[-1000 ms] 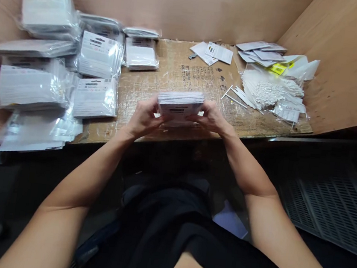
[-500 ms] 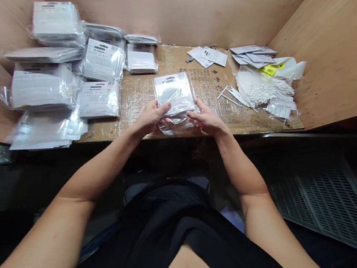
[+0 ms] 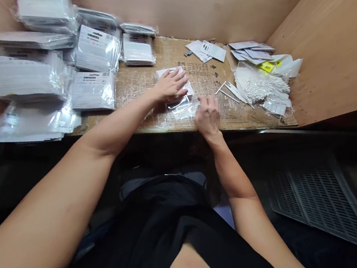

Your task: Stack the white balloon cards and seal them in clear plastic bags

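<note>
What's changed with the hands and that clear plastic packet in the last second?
The clear plastic packet has gone from held up in both hands to lying on the table top. The left hand now presses flat on it; the right hand has let go and sits beside its loose plastic end. The bagged stacks stayed put.

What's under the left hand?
The left hand rests on a clear plastic packet with white card inside; its corners and lower edge show, but the part under the palm is covered.
</note>
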`<state>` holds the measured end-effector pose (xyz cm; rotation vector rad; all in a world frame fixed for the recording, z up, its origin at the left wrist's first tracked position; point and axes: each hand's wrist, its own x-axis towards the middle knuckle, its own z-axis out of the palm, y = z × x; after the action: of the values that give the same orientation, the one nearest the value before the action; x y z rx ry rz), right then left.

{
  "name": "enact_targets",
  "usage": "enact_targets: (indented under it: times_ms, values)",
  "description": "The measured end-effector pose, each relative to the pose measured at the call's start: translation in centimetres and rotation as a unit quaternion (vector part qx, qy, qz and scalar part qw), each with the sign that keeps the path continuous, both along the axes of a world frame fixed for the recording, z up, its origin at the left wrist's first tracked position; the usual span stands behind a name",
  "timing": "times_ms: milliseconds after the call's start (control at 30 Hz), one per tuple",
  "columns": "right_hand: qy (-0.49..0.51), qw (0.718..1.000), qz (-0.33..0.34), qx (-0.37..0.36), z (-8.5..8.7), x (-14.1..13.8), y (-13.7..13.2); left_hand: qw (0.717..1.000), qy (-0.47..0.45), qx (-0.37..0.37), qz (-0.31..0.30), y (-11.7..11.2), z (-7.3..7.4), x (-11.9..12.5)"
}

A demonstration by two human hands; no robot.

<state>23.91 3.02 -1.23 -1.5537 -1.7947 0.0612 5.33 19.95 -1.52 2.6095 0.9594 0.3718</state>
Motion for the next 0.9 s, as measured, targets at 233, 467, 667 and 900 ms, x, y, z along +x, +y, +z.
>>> enact_targets:
  times_ms: [233,467,667,900]
  values:
    - [-0.151,0.951,0.23,-0.143,0.0,-3.4,-0.4,0.999,0.001,0.022,-0.036,0.0,-0.9,-0.5]
    - [-0.096,0.937,0.303,-0.144,1.2,-1.7,-0.4,0.999,-0.015,0.032,-0.032,-1.6,-0.8,-0.8]
    - [-0.206,0.924,0.294,-0.133,0.0,-3.6,2.3,0.999,-0.011,0.045,-0.026,-1.4,-1.2,-0.6]
    - [-0.068,0.939,0.291,-0.168,1.3,-0.7,-4.0,0.994,0.003,0.068,-0.081,-1.0,-0.9,-1.6]
